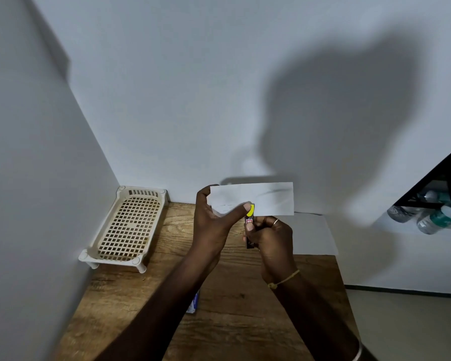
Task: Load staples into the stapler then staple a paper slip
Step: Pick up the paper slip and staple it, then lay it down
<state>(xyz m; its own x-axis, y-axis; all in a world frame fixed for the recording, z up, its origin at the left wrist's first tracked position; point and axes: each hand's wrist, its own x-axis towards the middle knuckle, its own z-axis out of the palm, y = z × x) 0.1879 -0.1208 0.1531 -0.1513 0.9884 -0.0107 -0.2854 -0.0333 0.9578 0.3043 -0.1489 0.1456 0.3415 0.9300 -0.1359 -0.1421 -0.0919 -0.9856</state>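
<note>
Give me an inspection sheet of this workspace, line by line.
Surface: wooden table in a wall corner, with a white sheet lying at its far right.
Job's things: paper slip held up above the table; stapler, black with a yellow tip, at the slip's lower edge.
Clutter: cream perforated plastic tray on short legs by the left wall; small blue-and-white box partly hidden under the left forearm.
Hands: left hand pinches the slip; right hand grips the stapler.
Cables: nothing seen.
Surroundings: plain white walls; plastic bottles under a dark shelf at right.
</note>
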